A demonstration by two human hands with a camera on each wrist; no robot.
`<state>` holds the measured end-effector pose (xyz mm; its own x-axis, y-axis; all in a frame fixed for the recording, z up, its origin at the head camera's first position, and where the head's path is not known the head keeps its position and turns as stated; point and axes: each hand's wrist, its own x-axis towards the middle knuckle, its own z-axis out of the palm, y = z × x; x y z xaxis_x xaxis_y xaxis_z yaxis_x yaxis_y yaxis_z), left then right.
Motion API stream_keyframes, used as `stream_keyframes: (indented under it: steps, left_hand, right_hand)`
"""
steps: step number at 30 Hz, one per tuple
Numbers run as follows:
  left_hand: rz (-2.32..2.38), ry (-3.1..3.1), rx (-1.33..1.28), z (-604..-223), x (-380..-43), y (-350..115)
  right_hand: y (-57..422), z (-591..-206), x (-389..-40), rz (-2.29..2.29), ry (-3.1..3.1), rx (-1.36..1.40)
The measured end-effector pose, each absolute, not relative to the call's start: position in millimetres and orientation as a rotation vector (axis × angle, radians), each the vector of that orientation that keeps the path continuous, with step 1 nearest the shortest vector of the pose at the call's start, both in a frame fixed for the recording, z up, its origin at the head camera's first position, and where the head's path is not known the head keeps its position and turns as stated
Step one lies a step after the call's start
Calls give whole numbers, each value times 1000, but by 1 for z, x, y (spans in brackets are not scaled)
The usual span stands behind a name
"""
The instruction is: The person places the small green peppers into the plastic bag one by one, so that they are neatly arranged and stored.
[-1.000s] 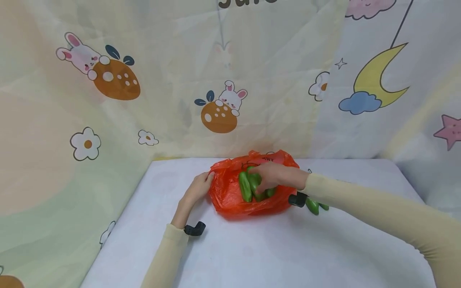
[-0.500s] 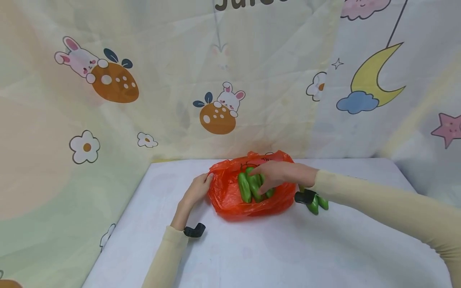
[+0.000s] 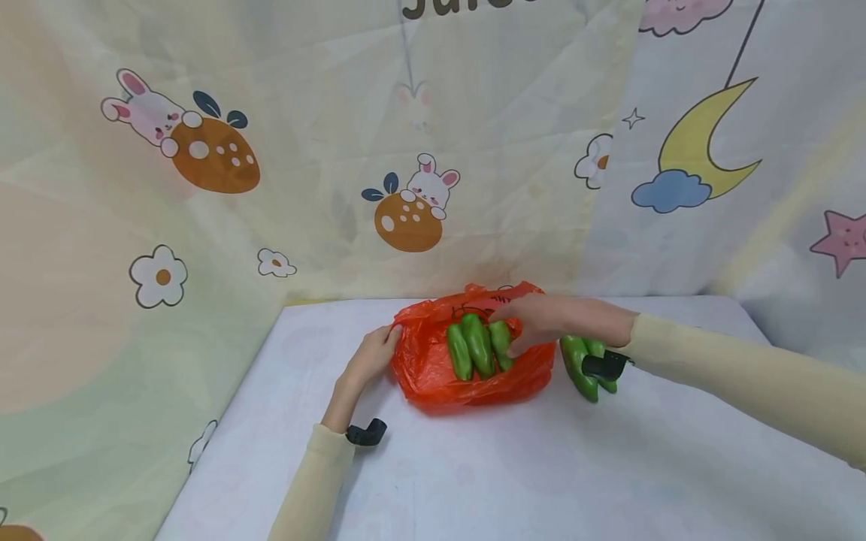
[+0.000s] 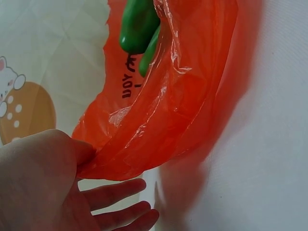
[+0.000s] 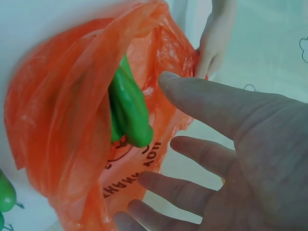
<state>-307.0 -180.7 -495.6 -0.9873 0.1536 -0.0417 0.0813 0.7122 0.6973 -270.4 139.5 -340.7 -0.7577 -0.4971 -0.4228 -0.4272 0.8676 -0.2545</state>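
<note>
A red plastic bag (image 3: 433, 387) lies with its mouth spread toward me, and several green peppers (image 3: 479, 346) sit inside it. My left hand (image 3: 368, 357) pinches the bag's left edge between thumb and forefinger; in the left wrist view the other fingers (image 4: 120, 192) extend loosely beneath the film. Over the bag's right side is my right hand (image 3: 541, 319), its fingers spread and nothing in its grasp. In the right wrist view a green pepper (image 5: 132, 108) shows in the bag's mouth, apart from the hand.
More green peppers (image 3: 578, 368) lie on the white table (image 3: 473, 473) right of the bag, partly behind my right wrist's camera. A printed cloth (image 3: 528, 150) hangs directly behind the table, with another cloth side along the left.
My right hand has drawn back to the right from the peppers in the bag, uncovering them. My left hand stays on the bag's edge.
</note>
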Motion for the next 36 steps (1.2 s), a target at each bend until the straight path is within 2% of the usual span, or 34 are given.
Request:
stream_keyframes:
  steps: [23, 36]
  left_hand:
    - [1101, 2847, 247, -493, -310, -183]
    - [1109, 2850, 230, -495, -308, -184]
  right_hand:
    - [202, -327, -259, -320, 2568, -657]
    - [235, -347, -259, -300, 2552, -533]
